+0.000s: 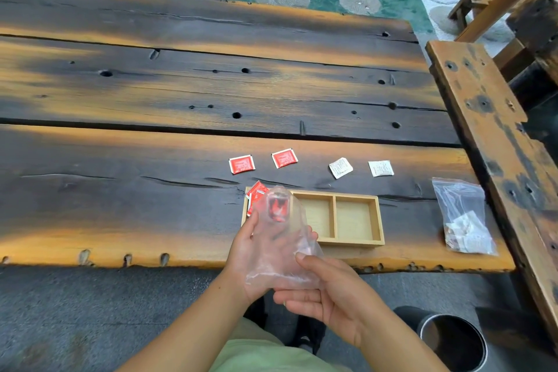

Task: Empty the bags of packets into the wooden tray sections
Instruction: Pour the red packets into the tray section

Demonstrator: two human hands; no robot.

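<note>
The left hand and right hand are both gripping the clear plastic bag above the table's near edge. Its long axis is running away from the person, its mouth pointing over the wooden tray's left section, where red packets are lying.

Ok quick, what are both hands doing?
Left hand: holds the bag.
Right hand: pinches the bag's lower end.

One head-worn view, forward and down at the table (wide-angle, close above its near edge)
</note>
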